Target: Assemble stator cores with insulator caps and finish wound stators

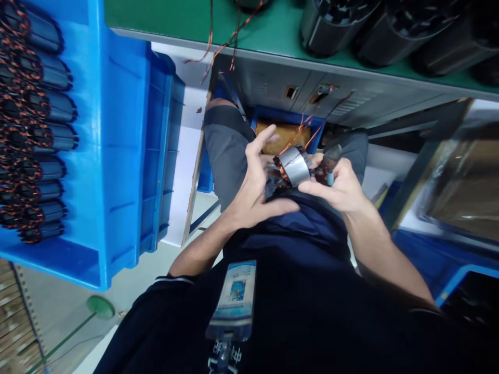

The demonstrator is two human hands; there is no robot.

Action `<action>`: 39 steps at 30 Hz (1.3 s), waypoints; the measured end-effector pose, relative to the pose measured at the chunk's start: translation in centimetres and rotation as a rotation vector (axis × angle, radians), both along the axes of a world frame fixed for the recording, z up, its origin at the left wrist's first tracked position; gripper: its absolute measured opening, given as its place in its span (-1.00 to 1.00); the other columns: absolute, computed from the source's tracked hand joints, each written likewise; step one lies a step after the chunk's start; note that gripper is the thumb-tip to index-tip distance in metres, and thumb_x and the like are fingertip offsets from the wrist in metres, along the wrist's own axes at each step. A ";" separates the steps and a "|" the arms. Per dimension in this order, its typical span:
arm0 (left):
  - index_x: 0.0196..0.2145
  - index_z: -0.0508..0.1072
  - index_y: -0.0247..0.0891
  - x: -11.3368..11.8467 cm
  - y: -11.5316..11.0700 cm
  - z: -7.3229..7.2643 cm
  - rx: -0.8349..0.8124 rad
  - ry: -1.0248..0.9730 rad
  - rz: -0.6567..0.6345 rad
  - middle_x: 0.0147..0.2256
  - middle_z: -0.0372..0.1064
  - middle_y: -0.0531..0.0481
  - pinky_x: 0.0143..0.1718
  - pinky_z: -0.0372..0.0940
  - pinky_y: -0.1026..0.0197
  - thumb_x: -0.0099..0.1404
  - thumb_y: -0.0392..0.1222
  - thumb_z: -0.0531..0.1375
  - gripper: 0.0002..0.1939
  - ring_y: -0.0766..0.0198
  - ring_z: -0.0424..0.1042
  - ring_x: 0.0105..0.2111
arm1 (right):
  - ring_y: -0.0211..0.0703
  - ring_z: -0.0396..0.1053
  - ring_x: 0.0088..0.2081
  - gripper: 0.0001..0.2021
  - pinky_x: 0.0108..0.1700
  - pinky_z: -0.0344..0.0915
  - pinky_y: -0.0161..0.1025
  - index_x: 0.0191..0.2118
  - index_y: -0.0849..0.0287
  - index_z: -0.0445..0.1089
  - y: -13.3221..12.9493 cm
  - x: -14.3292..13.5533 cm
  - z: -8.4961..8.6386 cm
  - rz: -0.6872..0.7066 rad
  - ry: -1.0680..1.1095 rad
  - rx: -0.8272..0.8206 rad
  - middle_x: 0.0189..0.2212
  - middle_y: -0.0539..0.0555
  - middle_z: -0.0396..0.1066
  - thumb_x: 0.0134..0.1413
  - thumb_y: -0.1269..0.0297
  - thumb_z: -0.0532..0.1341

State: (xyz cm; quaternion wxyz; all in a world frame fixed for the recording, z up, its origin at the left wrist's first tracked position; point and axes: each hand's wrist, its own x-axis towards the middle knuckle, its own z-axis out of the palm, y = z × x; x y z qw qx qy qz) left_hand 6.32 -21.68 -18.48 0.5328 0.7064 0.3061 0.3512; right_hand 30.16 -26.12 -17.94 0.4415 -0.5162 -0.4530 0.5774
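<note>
A motor stator (295, 165) with a silvery metal ring, copper windings and loose copper wires sits over my lap, tilted to one side. My right hand (338, 183) grips it from the right, its thumb along the lower edge of the ring. In the same hand shows a dark, blurred object (330, 161) with a teal part, whose kind I cannot make out. My left hand (258, 179) is spread wide on the stator's left side, thumb and fingers apart. Whether its hidden fingers touch the windings cannot be seen.
Several wound stators (50, 137) lie in a blue bin (120, 156) at left. Black cylindrical housings (331, 26) stand on the green bench (167, 21) above my knees. Copper wires (234, 36) hang over its edge. A blue box (315, 137) sits below the bench.
</note>
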 end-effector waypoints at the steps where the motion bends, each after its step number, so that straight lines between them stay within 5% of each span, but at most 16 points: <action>1: 0.74 -0.11 0.21 0.0 -0.4 0.9 -0.180 -0.046 -0.037 0.62 0.18 -0.32 0.08 0.75 -0.21 0.60 0.71 0.12 0.05 -0.25 0.61 0.41 | -0.23 0.33 -0.48 -0.51 -0.37 0.31 -0.21 -0.31 0.07 0.63 -0.2 0.1 0.6 0.027 -0.007 0.039 -0.49 -0.11 0.45 0.02 -0.16 0.78; 4: 0.65 0.16 0.28 0.4 -1.5 3.0 -0.544 -0.175 -0.091 0.69 0.19 -0.13 -0.15 0.76 0.01 0.77 0.45 0.04 -0.34 -0.20 0.64 0.40 | -0.15 0.50 -0.43 -0.67 -0.31 0.44 -0.17 -0.22 0.02 0.70 -0.3 0.5 2.2 0.124 -0.059 0.225 -0.41 -0.07 0.62 0.20 -0.03 0.72; 8: 0.51 0.35 0.19 1.1 -2.3 4.5 -0.687 -0.276 -0.029 0.58 0.39 -0.12 -0.21 0.74 0.03 0.67 0.36 0.27 -0.39 -0.26 0.58 0.46 | -0.20 0.49 -0.45 -0.74 -0.36 0.39 -0.20 -0.10 -0.05 0.74 -0.2 0.4 4.0 0.119 -0.166 0.418 -0.38 -0.10 0.63 0.22 0.14 0.74; 11: 0.46 0.38 0.11 1.5 -2.4 4.9 -0.712 -0.302 0.068 0.54 0.39 -0.18 -0.25 0.70 0.08 0.60 0.37 0.35 -0.35 -0.16 0.67 0.30 | -0.17 0.50 -0.44 -0.74 -0.30 0.48 -0.16 0.00 -0.07 0.76 -0.8 -0.3 5.1 -0.001 -0.228 0.391 -0.34 -0.08 0.65 0.28 0.12 0.70; 14: 0.45 0.35 0.12 1.8 -2.5 5.1 -0.671 -0.308 0.134 0.32 0.53 -0.16 -0.28 0.67 0.07 0.63 0.38 0.33 -0.37 0.12 0.70 -0.14 | -0.11 0.50 -0.45 -0.74 -0.30 0.52 -0.10 0.18 -0.10 0.74 -2.0 -0.9 6.2 -0.122 -0.326 0.278 -0.33 -0.03 0.66 0.49 0.06 0.53; 18: 0.45 0.30 0.14 1.9 -2.5 5.3 -0.598 -0.279 0.141 0.08 0.58 -0.06 -0.36 0.60 0.08 0.69 0.44 0.24 -0.39 0.24 0.56 -0.38 | -0.02 0.62 -0.30 -0.65 -0.16 0.60 -0.06 0.35 -0.15 0.67 -3.8 -0.9 7.8 -0.085 -0.497 0.249 -0.18 0.03 0.72 0.58 0.21 0.37; 26: 0.49 0.39 0.18 1.7 -2.8 3.8 -0.389 -0.314 0.145 0.28 0.49 -0.15 -0.44 0.56 0.06 0.66 0.31 0.25 -0.43 0.18 0.60 -0.33 | 0.00 0.61 -0.11 -0.23 0.08 0.68 -0.03 0.66 -0.25 0.47 -4.4 -0.7 10.0 0.044 -0.590 0.265 -0.07 0.06 0.60 0.47 0.46 0.37; 34: 0.50 0.33 0.23 1.6 -3.8 4.8 -0.358 -0.204 0.155 0.23 0.46 -0.11 -0.23 0.71 0.02 0.64 0.35 0.25 -0.39 0.11 0.61 -0.19 | 0.01 0.72 -0.10 -0.28 0.09 0.72 0.00 0.59 -0.27 0.55 -5.0 -0.9 10.6 0.000 -0.627 0.275 -0.04 0.01 0.75 0.46 0.47 0.42; 39: 0.50 0.35 0.19 1.4 -3.8 3.4 -0.283 -0.144 0.208 0.37 0.45 -0.16 0.10 0.74 -0.14 0.62 0.38 0.24 -0.36 -0.23 0.63 0.27 | -0.02 0.82 -0.05 -0.45 0.08 0.76 -0.09 0.41 -0.17 0.72 -4.5 -0.9 8.8 -0.007 -0.545 0.292 0.19 -0.04 0.82 0.44 0.46 0.49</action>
